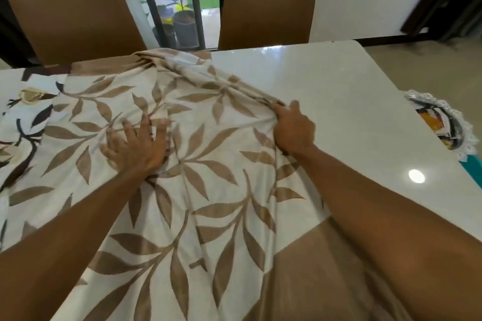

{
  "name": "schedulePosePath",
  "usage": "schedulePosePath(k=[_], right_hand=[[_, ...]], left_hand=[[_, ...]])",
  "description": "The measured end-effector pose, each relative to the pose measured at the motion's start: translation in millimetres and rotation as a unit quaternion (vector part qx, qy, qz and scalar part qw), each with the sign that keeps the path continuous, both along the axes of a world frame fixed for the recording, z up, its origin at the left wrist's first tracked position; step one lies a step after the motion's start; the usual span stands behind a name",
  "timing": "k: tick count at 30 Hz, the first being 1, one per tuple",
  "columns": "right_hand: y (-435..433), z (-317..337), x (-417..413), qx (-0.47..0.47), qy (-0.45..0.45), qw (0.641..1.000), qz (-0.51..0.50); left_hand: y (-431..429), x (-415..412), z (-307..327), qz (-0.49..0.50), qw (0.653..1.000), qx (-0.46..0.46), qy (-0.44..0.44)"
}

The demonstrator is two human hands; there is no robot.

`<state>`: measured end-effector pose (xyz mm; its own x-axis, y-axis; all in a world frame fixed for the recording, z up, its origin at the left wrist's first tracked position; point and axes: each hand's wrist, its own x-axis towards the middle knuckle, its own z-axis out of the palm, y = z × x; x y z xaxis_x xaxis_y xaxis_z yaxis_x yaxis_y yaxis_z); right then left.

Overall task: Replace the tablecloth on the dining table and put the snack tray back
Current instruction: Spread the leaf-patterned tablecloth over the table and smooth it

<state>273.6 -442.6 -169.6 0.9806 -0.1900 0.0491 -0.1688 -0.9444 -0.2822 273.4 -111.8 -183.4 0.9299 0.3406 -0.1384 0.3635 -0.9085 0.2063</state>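
A cream tablecloth with brown leaves and a tan border [208, 164] lies rumpled over the left and middle of the glossy white dining table [339, 101]. My left hand [135, 143] presses flat on the cloth with fingers spread. My right hand [293, 130] grips a bunched fold at the cloth's right edge. Under the leaf cloth at the far left, another cloth with dark flowers [26, 112] shows. The snack tray [443, 122], with a lacy white rim and colourful packets, pokes out past the table's right edge, lower than the tabletop.
Two brown chairs, one at the left [73, 18] and one at the right [268, 8], stand against the table's far side. Behind them a barred glass door [182, 0] shows potted plants. The table's right half is bare.
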Motion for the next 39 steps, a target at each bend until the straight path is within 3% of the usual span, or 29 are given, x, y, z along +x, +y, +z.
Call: schedulePosePath(k=[4, 9, 12, 15, 18, 21, 31, 39], right_hand=[[-35.5, -6.1, -8.0, -0.008, -0.008, 0.996, -0.086], [-21.2, 5.4, -0.3, -0.037, -0.046, 0.988, -0.144], [20.9, 13.7, 27.7, -0.005, -0.087, 0.996, -0.01], [45.1, 3.4, 56.8, 0.025, -0.026, 0.994, 0.099], [33.1, -20.8, 75.4, 0.006, 0.029, 0.996, 0.085], [20.5, -22.3, 84.5, 0.004, 0.029, 0.997, 0.074], [-44.3, -19.7, 62.8, -0.018, 0.036, 0.999, 0.032], [-105.7, -15.0, 32.9, -0.039, 0.074, 0.996, -0.038]], left_hand=[[-1.8, 6.6, -3.0, 0.008, 0.999, 0.044, 0.01], [-8.8, 14.8, 4.3, 0.012, 1.0, -0.001, -0.026], [-24.4, 32.5, 8.5, -0.064, 0.987, -0.024, -0.143], [-48.2, 60.5, 8.8, -0.13, 0.973, -0.074, -0.177], [-62.9, 86.8, 1.6, -0.101, 0.979, -0.101, -0.149], [-66.5, 94.7, -0.8, -0.034, 0.981, -0.125, -0.142], [-58.5, 90.2, 4.0, -0.076, 0.987, -0.121, -0.073], [-66.1, 84.9, 2.2, -0.093, 0.994, -0.021, -0.059]])
